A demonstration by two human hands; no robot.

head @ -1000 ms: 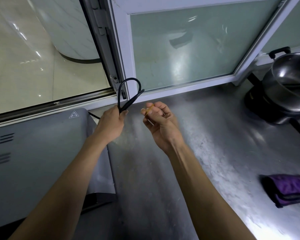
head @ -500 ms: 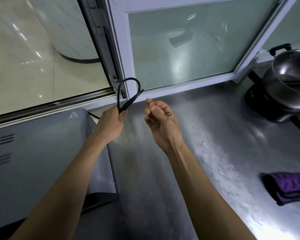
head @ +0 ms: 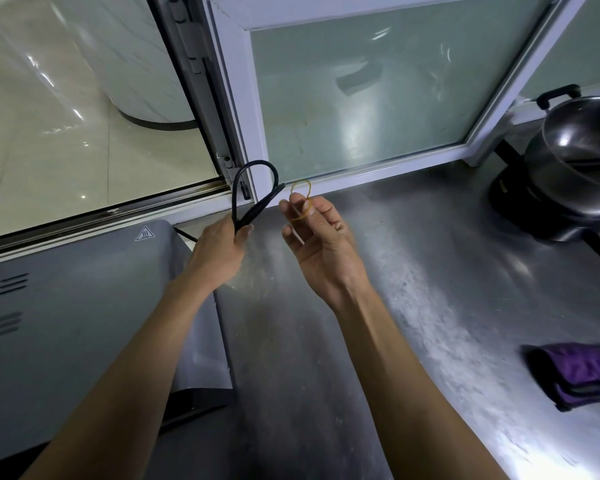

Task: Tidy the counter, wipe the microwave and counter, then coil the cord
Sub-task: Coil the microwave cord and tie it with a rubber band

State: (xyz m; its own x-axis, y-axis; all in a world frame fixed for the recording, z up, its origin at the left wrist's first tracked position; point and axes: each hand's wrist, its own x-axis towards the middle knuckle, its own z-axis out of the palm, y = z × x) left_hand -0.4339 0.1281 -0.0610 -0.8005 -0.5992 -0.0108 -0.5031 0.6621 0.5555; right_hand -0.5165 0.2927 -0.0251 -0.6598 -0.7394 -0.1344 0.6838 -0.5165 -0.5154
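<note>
Cord, the thin black folded loop (head: pixel 253 192), sits gripped in your left hand (head: pixel 219 249) beside the grey metal microwave (head: pixel 66 306); your right hand (head: pixel 321 242) pinches a yellow rubber band (head: pixel 301 199). Binding comes next, likely: slip the band over the loop.

At your two o'clock, a shiny steel pot (head: pixel 579 150) with a black handle sits on a dark burner (head: pixel 520 209). At four o'clock, a folded purple cloth (head: pixel 582 374) lies flat. Ahead at twelve o'clock, a frosted glass window (head: pixel 361 98) in a white frame stands open, showing pale tiled floor (head: pixel 66 133) at ten o'clock.
</note>
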